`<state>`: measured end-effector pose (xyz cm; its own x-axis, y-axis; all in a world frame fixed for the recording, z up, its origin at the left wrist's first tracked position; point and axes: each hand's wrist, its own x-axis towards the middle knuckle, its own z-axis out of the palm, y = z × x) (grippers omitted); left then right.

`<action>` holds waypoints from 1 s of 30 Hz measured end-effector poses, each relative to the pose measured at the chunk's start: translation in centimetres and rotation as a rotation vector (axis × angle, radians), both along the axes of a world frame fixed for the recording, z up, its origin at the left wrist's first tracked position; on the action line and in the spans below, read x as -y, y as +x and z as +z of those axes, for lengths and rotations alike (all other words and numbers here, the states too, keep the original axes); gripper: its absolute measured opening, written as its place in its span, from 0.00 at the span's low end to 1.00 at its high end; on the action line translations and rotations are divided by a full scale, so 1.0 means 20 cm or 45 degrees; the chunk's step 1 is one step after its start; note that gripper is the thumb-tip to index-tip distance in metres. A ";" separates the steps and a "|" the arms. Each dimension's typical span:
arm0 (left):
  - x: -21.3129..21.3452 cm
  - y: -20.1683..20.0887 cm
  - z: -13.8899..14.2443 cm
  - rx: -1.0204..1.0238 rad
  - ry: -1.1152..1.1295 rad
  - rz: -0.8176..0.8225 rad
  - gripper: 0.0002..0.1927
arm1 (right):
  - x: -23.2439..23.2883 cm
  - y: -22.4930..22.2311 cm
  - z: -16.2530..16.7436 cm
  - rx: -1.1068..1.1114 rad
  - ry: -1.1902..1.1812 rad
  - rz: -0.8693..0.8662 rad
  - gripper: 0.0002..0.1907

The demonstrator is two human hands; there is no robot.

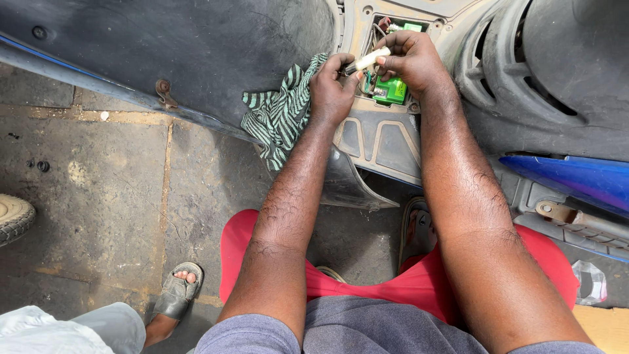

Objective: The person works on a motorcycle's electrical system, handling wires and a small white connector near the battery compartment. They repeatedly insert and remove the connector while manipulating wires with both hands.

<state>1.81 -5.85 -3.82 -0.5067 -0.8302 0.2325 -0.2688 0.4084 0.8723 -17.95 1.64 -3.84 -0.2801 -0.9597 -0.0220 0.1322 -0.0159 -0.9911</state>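
Note:
My left hand and my right hand meet over an open compartment in a scooter's floorboard. Together they pinch a small pale cylindrical part between the fingertips. Below it, inside the compartment, sits a green battery with wires around it. A green and black striped cloth lies under my left wrist on the dark footboard.
A blue body panel lies at the right. A tyre edge shows at the left. Another person's sandalled foot stands on the concrete at bottom left. I sit on a red stool.

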 end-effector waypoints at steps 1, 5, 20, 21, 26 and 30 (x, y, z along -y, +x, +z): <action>0.01 0.00 0.00 -0.024 0.064 -0.003 0.17 | 0.00 0.00 0.00 0.010 0.003 0.001 0.11; 0.02 0.00 -0.01 -0.062 0.170 0.011 0.18 | 0.00 0.00 0.01 -0.045 0.030 0.019 0.11; -0.01 0.00 0.03 0.002 -0.105 0.033 0.23 | -0.01 0.01 0.04 -0.093 0.031 0.025 0.12; -0.01 0.00 0.03 0.002 -0.053 0.025 0.22 | -0.01 0.01 0.04 -0.095 0.022 0.027 0.12; -0.01 0.00 0.02 -0.016 0.008 -0.033 0.22 | -0.01 0.00 0.02 -0.062 -0.036 0.075 0.13; -0.01 0.00 0.01 0.003 0.004 -0.118 0.20 | -0.02 0.00 0.01 -0.055 -0.045 0.095 0.12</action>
